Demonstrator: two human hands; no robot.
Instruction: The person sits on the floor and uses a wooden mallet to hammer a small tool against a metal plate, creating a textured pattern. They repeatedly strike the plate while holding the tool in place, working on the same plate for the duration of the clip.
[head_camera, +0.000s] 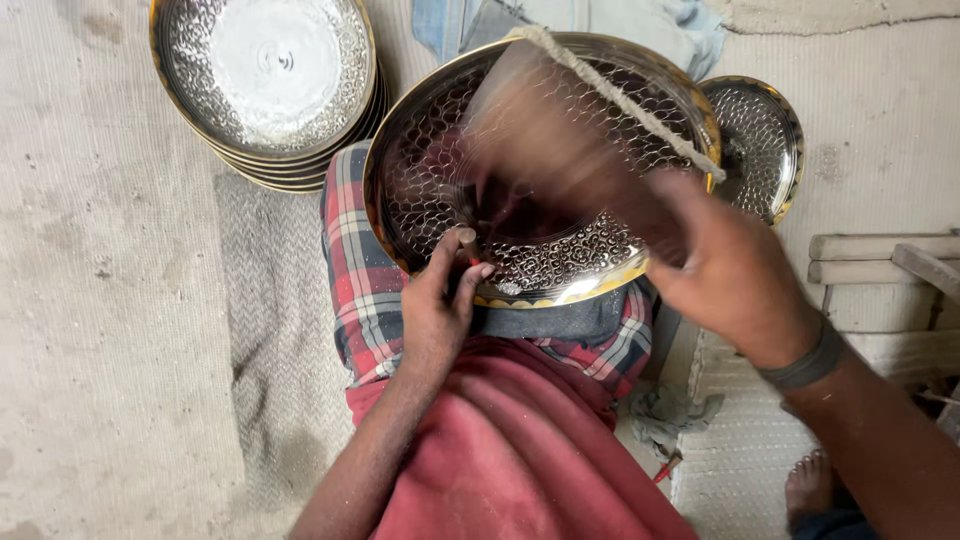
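Observation:
A large shiny metal plate (600, 262) with an embossed scale pattern and a golden rim rests on my lap. My left hand (440, 305) pinches a small punch tool (467, 240) upright against the plate's inner surface. My right hand (725, 270) grips a wooden mallet (545, 120), motion-blurred above the plate's middle. A twisted cord (625, 100) runs across the plate's upper right.
A stack of similar patterned plates (265, 85) sits at the upper left on the mat. One smaller plate (765, 140) lies at the upper right. Wooden pieces (885, 258) lie at the right, a cloth rag (675, 410) near my knee, a bare foot (808, 485) at bottom right.

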